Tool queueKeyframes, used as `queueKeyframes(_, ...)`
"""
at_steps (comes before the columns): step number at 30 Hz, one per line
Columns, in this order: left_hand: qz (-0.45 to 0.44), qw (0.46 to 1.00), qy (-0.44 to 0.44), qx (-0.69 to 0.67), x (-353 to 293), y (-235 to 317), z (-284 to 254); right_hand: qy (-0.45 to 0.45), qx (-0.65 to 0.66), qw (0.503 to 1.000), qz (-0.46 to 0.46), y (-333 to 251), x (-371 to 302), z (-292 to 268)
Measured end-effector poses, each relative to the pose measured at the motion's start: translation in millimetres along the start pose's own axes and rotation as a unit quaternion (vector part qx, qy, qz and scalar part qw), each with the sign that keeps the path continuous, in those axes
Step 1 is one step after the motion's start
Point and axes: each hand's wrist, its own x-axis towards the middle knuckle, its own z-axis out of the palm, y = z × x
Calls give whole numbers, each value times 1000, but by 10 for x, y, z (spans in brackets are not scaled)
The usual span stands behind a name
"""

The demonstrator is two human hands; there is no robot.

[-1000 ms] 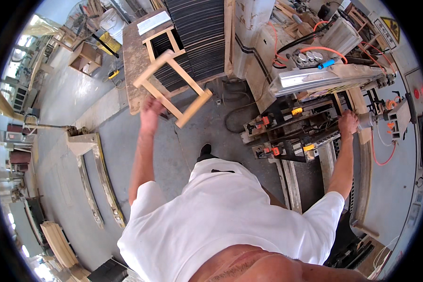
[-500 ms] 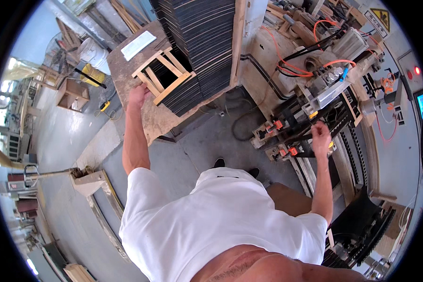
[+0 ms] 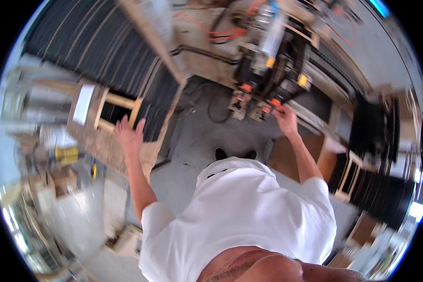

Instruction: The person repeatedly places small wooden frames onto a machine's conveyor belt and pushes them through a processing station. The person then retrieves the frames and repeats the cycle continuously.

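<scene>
Wooden frame (image 3: 115,112) lies on dark stacked panels (image 3: 94,51) beside open left hand (image 3: 129,136); right hand (image 3: 285,119) touches machine (image 3: 268,80), grip unclear.

head: worn fisheye | looks steeply down over torso to floor | near | single view

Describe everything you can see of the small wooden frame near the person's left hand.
The wooden frame is pale, bare timber: straight slats joined into an open rectangle, blurred by motion. It lies flat on a rough brown board, against a stack of dark ribbed sheets, which shows through its opening. A white sheet of paper lies beside it on the board. The left hand, open with fingers spread, is just below the frame; whether it touches it cannot be told.
</scene>
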Motion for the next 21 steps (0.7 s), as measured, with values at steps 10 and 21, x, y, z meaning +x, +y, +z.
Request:
queueKeyframes(10, -70, 992, -76, -67, 145, -185, 393, 74, -68, 995, -11, 380, -364, -783)
queueKeyframes(21, -24, 998, 8, 58, 108, 209, 202, 278, -256, 923, -77, 586, -1024, -2634)
